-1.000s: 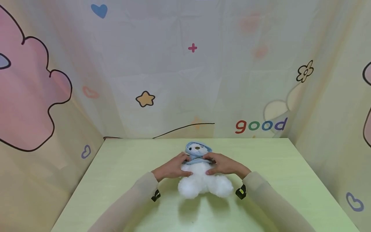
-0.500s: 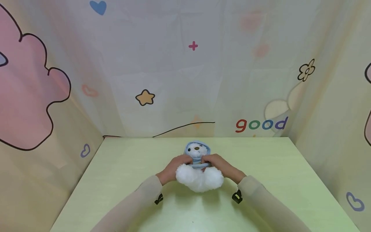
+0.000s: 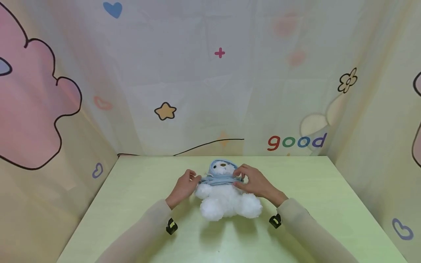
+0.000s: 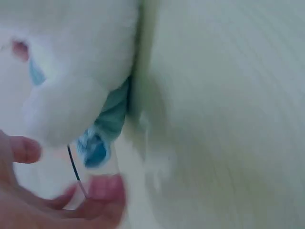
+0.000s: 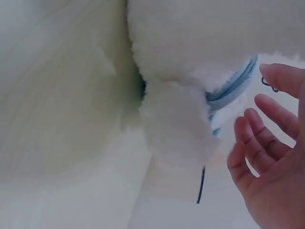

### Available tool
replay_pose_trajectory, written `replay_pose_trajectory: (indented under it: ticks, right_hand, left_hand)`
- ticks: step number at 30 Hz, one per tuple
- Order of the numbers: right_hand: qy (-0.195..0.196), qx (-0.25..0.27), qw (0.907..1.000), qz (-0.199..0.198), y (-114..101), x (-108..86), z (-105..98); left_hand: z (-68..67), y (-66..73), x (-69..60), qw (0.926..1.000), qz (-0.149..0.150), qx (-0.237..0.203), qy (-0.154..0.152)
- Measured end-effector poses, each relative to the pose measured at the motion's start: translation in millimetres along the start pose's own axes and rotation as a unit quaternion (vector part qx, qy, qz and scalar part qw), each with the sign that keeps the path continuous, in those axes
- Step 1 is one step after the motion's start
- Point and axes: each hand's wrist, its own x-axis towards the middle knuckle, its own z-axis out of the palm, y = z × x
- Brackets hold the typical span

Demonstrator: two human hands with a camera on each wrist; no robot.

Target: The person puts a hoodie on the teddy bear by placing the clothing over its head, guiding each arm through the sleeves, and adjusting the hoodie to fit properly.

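Note:
A white plush bear [image 3: 223, 201] lies on its back, head toward the rear wall, in a light-blue hooded garment [image 3: 219, 180] bunched around its upper chest. My left hand [image 3: 184, 187] is by the bear's arm on the left side. In the left wrist view its thumb and fingers are spread below a blue fabric end [image 4: 95, 149], with a gap between. At the opposite side my right hand [image 3: 258, 183] hovers at the garment's edge, fingers loosely bent. The right wrist view shows those fingers [image 5: 267, 138] apart from the bear's fur, holding nothing.
The pale green table [image 3: 138, 204] extends around the bear. Printed curtains [image 3: 184, 65] enclose its back and both sides. A dark device is strapped under each wrist.
Half a second ago both hands held the bear at its garment, its legs raised. Now the legs are lower, my left hand has moved left off it, and the right fingers have loosened.

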Motion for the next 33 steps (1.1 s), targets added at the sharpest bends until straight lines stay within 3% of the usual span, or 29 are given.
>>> replay_pose_trajectory:
  ticks: [1, 3, 6, 8, 11, 14, 16, 21, 31, 33]
  right_hand:
    - [0.001, -0.004, 1.0000, 0.005, -2, 0.3, -2]
    - [-0.015, -0.005, 0.9997, 0.019, -7, 1.5, -6]
    - [-0.058, -0.004, 0.9976, 0.037, -11, 2.9, -7]
    - [-0.079, -0.006, 0.9959, 0.042, -11, 3.9, -5]
    - [-0.085, -0.005, 0.9955, 0.042, -10, 5.0, -1]
    - [-0.076, -0.011, 0.9965, 0.034, -8, 5.5, 3]
    - [-0.073, -0.031, 0.9965, 0.025, -7, 5.3, 5]
    - [-0.074, -0.056, 0.9955, 0.019, -7, 4.0, 6]
    - [-0.059, -0.016, 0.9977, 0.028, -8, 2.3, 13]
    - [-0.058, -0.014, 0.9978, 0.029, -9, 3.0, 15]
  left_hand:
    - [-2.6, -1.2, -1.5, 0.9991, -0.034, -0.023, -0.010]
    - [-5.6, -5.6, -3.6, 0.9914, -0.088, -0.076, -0.061]
    - [-2.8, -11.4, -4.3, 0.9660, -0.121, -0.168, -0.155]
    - [3.0, -11.8, -4.0, 0.9479, -0.130, -0.221, -0.190]
    - [13.5, -9.3, -1.9, 0.9245, -0.132, -0.292, -0.206]
    - [22.3, -5.6, 0.6, 0.9036, -0.141, -0.354, -0.196]
    - [26.3, -3.6, 2.0, 0.8959, -0.141, -0.377, -0.188]
    - [29.8, -1.4, 2.7, 0.8974, -0.131, -0.386, -0.168]
    - [26.1, 0.7, -0.7, 0.9102, -0.124, -0.372, -0.133]
    - [23.5, 1.0, -1.3, 0.9084, -0.117, -0.380, -0.129]
